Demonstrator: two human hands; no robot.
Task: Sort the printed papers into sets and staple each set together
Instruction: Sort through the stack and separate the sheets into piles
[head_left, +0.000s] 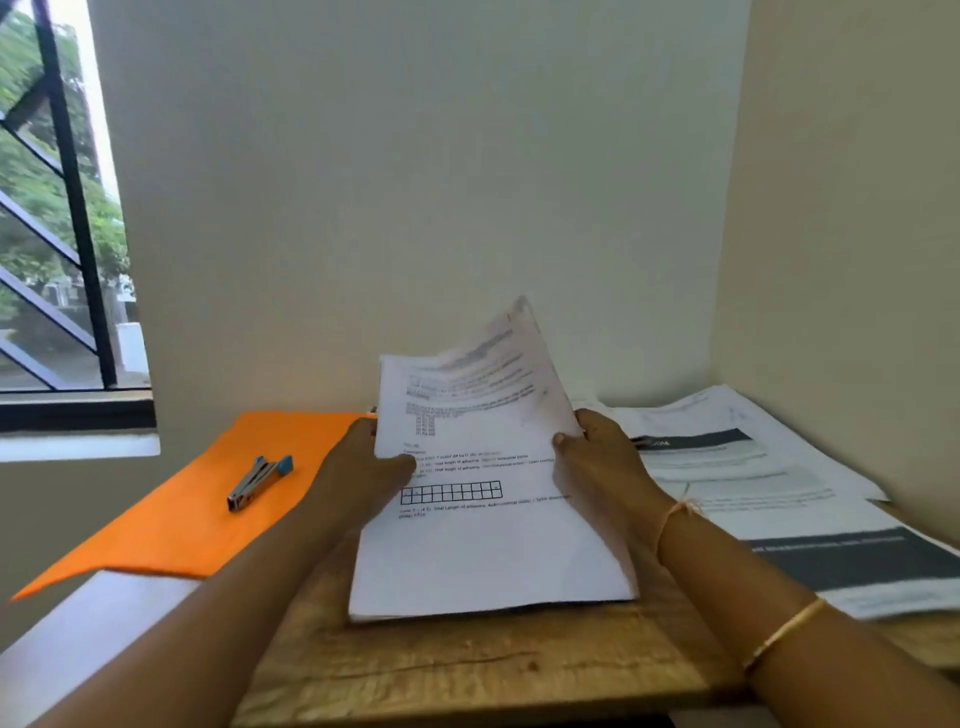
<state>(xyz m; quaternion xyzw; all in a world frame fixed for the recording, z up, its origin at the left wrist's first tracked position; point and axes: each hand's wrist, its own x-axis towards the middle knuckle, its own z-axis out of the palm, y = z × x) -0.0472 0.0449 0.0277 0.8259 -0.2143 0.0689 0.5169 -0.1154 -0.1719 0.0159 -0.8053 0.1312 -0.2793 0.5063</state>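
A stack of white printed papers (488, 551) is held tilted above the wooden table (467, 670), its near edge low over the wood. My left hand (358, 478) grips the stack's left edge, thumb on the top page. My right hand (597, 457) pinches the right edge, where the top sheets lift and curl upward. The top page carries text and a small grid. A silver stapler with a blue end (258, 482) lies on an orange folder (197, 504), to the left of my left hand.
More printed sheets with dark header bands (769, 499) are spread over the table's right side, up to the corner wall. The orange folder overhangs the table's left edge. A barred window (57, 218) is at the far left.
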